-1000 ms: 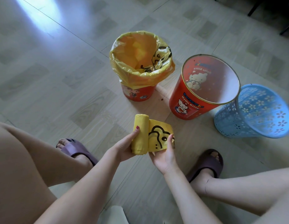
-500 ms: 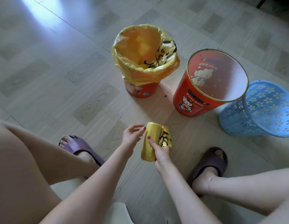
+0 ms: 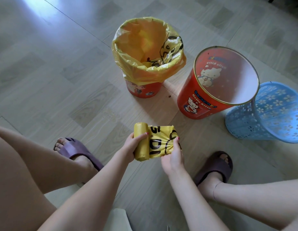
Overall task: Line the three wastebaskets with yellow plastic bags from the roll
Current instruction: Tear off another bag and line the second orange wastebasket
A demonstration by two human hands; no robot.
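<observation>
So far one of three is done: the small red cartoon-print wastebasket (image 3: 143, 90) wears a yellow plastic bag (image 3: 145, 52), while the taller red cartoon-print wastebasket (image 3: 194, 104) and the blue perforated plastic wastebasket (image 3: 264, 117) show no liner. Above the floor, between the feet, the left hand (image 3: 131, 147) grips the yellow bag roll (image 3: 141, 142); the right hand (image 3: 173, 155) pinches its unrolled end.

Your one head camera looks steeply down from seated height; hands close below centre, floor (image 3: 53, 72) beyond (wide-angle, edges bowed).
</observation>
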